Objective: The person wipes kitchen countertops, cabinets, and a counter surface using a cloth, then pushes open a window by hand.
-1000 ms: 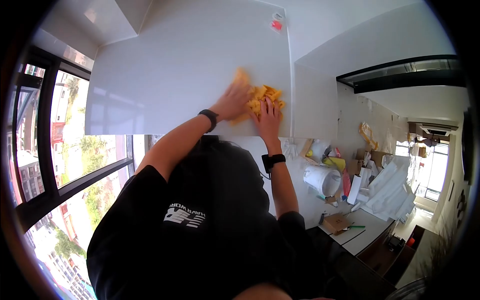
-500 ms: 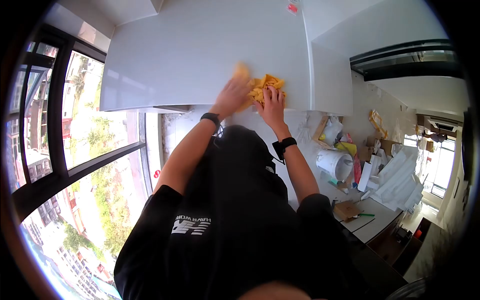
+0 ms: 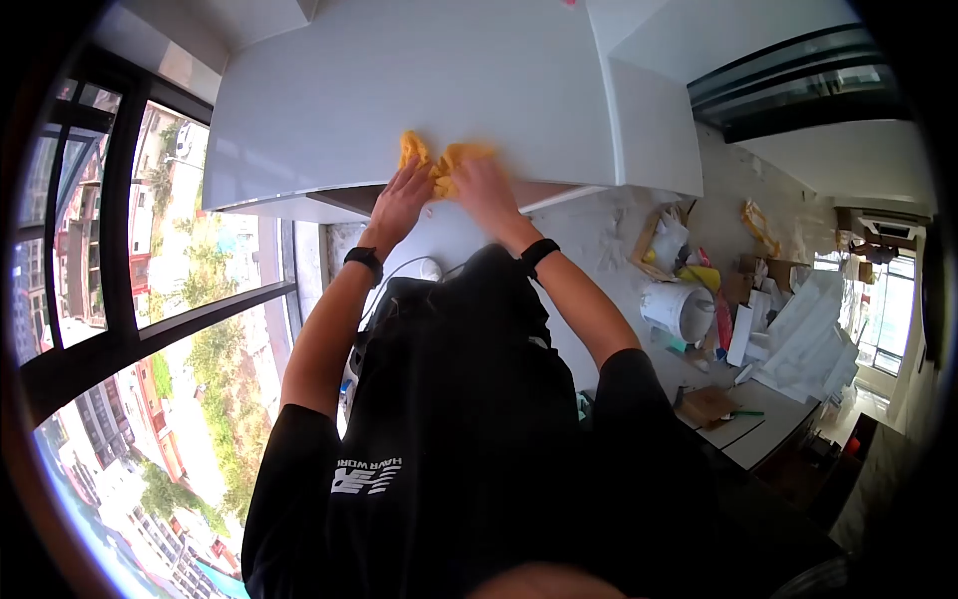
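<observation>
A crumpled yellow cloth [image 3: 414,148] lies against the lower part of the pale grey cabinet front [image 3: 399,80]. My left hand [image 3: 401,200] has its fingers closed on the left part of the cloth, close to the panel's bottom edge. Just to the right, my right hand [image 3: 483,192] presses on more yellow cloth [image 3: 467,153] and is smeared by motion. Whether this is one cloth or two, I cannot tell. Both wrists wear dark bands.
Large black-framed windows [image 3: 150,339] stand on the left. On the right are a white bucket [image 3: 679,311], plastic bags, stacked white strips [image 3: 806,324] and a brown cardboard piece [image 3: 707,406] on a counter. A dark range hood [image 3: 798,85] is at upper right.
Both hands have moved left along the cabinet's lower edge with the yellow cloth. The view has shifted slightly, and more of the cabinet's underside shows now.
</observation>
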`<state>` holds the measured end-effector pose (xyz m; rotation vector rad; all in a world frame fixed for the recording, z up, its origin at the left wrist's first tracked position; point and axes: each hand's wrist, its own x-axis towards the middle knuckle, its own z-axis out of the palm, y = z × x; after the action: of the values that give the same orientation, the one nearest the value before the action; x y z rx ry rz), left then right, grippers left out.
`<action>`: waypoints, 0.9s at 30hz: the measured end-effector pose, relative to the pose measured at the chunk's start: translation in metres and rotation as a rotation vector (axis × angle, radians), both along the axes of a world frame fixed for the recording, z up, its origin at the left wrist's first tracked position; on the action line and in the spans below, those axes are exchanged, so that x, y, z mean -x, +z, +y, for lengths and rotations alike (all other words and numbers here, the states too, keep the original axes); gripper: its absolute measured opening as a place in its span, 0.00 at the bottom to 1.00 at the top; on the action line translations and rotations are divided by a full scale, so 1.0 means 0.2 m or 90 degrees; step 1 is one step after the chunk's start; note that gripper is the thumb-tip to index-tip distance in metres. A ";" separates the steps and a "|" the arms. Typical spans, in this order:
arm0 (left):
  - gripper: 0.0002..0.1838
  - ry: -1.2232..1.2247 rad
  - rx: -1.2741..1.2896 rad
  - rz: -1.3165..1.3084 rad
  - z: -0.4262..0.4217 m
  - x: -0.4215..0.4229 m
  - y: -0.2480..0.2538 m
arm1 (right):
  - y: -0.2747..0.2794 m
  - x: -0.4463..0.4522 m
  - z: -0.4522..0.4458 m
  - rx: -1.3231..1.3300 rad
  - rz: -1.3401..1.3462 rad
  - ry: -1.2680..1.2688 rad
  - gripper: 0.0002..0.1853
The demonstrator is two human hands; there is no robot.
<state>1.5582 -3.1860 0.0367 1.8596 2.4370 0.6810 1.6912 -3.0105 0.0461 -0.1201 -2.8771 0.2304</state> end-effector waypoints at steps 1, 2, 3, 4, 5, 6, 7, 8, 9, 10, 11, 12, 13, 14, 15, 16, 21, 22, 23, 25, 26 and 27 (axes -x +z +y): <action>0.16 -0.005 -0.009 0.019 0.02 -0.01 -0.01 | 0.01 -0.02 0.01 0.024 -0.020 -0.004 0.26; 0.16 -0.009 -0.002 0.017 0.03 -0.02 0.01 | 0.03 -0.05 0.03 0.045 -0.040 -0.009 0.26; 0.16 -0.014 0.001 0.014 0.06 -0.05 0.02 | 0.05 -0.08 0.05 0.049 -0.029 -0.017 0.26; 0.16 -0.020 0.001 0.012 0.11 -0.09 0.03 | 0.08 -0.14 0.08 0.041 -0.035 -0.031 0.26; 0.17 -0.034 -0.023 0.012 0.17 -0.12 0.02 | 0.10 -0.18 0.11 0.032 -0.042 -0.046 0.26; 0.17 -0.046 0.001 0.002 0.21 -0.15 0.01 | 0.13 -0.23 0.14 0.024 -0.051 -0.060 0.26; 0.17 -0.062 0.003 -0.003 0.27 -0.19 -0.01 | 0.15 -0.29 0.19 0.029 -0.060 -0.072 0.26; 0.18 -0.076 0.008 -0.009 0.34 -0.23 0.00 | 0.17 -0.34 0.24 0.016 -0.041 -0.086 0.26; 0.20 -0.087 0.024 -0.069 0.41 -0.28 0.03 | 0.18 -0.40 0.29 0.003 -0.024 -0.097 0.26; 0.20 -0.099 0.000 -0.075 0.49 -0.32 0.03 | 0.19 -0.46 0.35 -0.007 -0.010 -0.104 0.26; 0.20 -0.108 -0.023 -0.084 0.57 -0.37 0.02 | 0.22 -0.52 0.42 0.019 -0.010 -0.112 0.25; 0.20 -0.115 -0.046 -0.094 0.66 -0.43 0.04 | 0.27 -0.57 0.49 0.009 -0.007 -0.138 0.25; 0.20 -0.127 -0.065 -0.099 0.75 -0.49 0.06 | 0.32 -0.63 0.55 0.000 -0.005 -0.163 0.24; 0.20 -0.116 -0.081 -0.144 0.85 -0.56 0.06 | 0.36 -0.69 0.63 -0.010 -0.002 -0.186 0.24; 0.20 -0.105 -0.098 -0.188 0.96 -0.62 0.07 | 0.39 -0.75 0.72 -0.033 0.008 -0.198 0.24; 0.21 -0.096 -0.115 -0.231 1.08 -0.67 0.07 | 0.42 -0.81 0.81 -0.057 0.020 -0.210 0.25; 0.22 -0.152 -0.167 -0.073 1.53 -0.95 0.35 | 0.50 -1.10 1.21 -0.092 0.066 -0.294 0.28; 0.22 -0.159 -0.159 -0.081 1.60 -1.00 0.37 | 0.48 -1.16 1.28 -0.099 0.060 -0.312 0.29; 0.22 -0.165 -0.129 -0.047 1.65 -1.03 0.35 | 0.46 -1.21 1.34 -0.108 0.055 -0.330 0.29; 0.22 -0.177 -0.069 0.020 1.80 -1.12 0.25 | 0.27 -1.34 1.51 -0.004 0.003 -0.305 0.31; 0.22 -0.163 -0.063 -0.004 1.85 -1.14 0.20 | 0.21 -1.38 1.58 0.047 -0.023 -0.290 0.31; 0.23 -0.149 -0.056 -0.031 1.86 -1.16 0.16 | 0.20 -1.38 1.61 0.037 -0.044 -0.277 0.32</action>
<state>1.7908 -2.8148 0.0686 2.0877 2.1460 0.8184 1.9670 -2.6889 0.0870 -0.7665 -2.8202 0.2259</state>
